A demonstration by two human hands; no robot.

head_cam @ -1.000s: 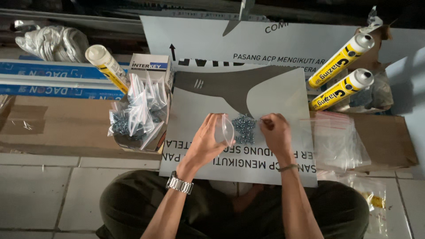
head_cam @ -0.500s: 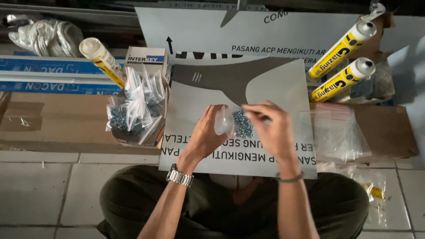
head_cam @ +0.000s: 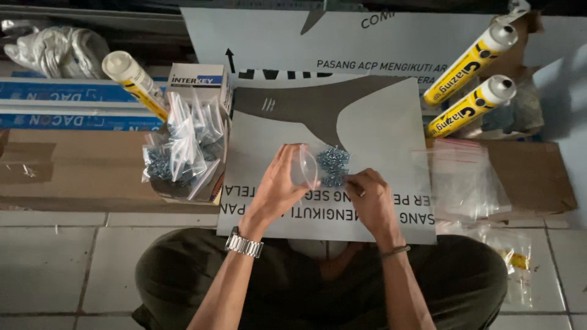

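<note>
Over grey panel (head_cam: pixel 367 122): left hand (head_cam: pixel 278 189) holds bag (head_cam: pixel 304 166); right hand (head_cam: pixel 370 198) at screws (head_cam: pixel 333 164).

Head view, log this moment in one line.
left hand: holds small clear bag open | right hand: at screw pile | surface: grey panel

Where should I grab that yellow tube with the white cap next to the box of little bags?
Probably around the middle of the yellow sealant tube, fingers coming down from above. It lies flat and tilted, white cap up-left, and its round middle looks bare. Its lower end sits against the cardboard box of small clear screw bags, so that end is crowded.
</note>
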